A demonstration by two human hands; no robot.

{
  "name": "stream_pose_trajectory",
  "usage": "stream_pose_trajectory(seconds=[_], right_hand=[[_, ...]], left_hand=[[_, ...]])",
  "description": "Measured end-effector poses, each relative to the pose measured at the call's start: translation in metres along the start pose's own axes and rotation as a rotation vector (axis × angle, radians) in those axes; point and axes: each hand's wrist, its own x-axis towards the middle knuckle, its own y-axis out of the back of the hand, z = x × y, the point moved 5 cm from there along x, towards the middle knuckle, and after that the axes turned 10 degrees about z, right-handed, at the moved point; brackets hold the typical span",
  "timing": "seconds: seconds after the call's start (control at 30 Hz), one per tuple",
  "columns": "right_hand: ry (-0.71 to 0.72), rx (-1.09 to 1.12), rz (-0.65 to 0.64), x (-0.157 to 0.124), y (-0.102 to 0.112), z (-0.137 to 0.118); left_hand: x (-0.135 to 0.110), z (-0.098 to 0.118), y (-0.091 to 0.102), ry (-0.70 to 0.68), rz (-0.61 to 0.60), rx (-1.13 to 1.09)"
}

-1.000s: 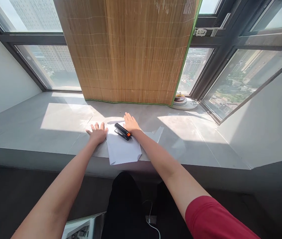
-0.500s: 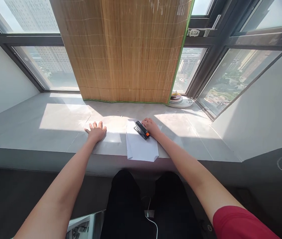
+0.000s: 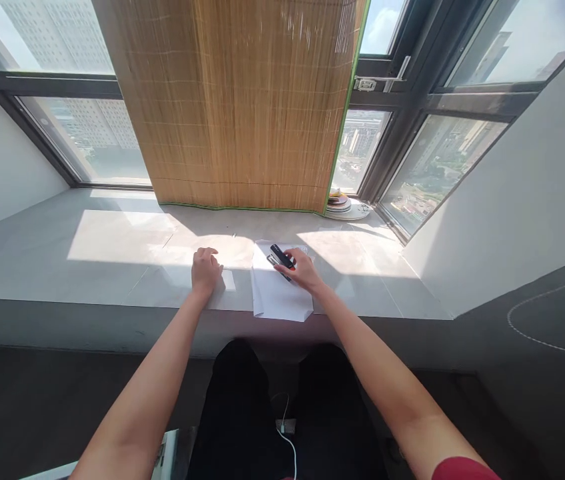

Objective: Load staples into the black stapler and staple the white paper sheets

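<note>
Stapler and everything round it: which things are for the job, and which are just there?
For the job, it seems:
stapler, in the right hand
paper, beneath it

Just there, probably:
plates, on the sill
blind, hanging
cable

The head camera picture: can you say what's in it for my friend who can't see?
A person's right hand grips a black stapler over white paper on a partly sunlit windowsill. The left hand is left of the paper, and a brown blind hangs behind.
</note>
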Motion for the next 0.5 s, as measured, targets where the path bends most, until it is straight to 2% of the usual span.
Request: stream_pose_trajectory(seconds=[0.03, 0.1, 0.2, 0.33, 0.5], right_hand=[[0.004, 0.006, -0.02, -0.005, -0.001, -0.001], [-0.001, 0.009, -0.006, -0.011, 0.002, -0.001], [-0.008, 0.057, 0.048, -0.013, 0.015, 0.006], [-0.038, 0.136, 0.08, -0.022, 0.034, 0.019], [-0.102, 0.192, 0.124, -0.039, 0.037, 0.029]], left_hand=[[-0.008, 0.02, -0.01, -0.049, -0.031, -0.101], [-0.026, 0.061, -0.034, -0.19, -0.183, -0.234], [-0.052, 0.096, -0.059, -0.364, -0.385, -0.12], [-0.065, 0.103, -0.064, -0.434, -0.433, 0.076], [-0.063, 0.101, -0.062, -0.422, -0.435, 0.063]])
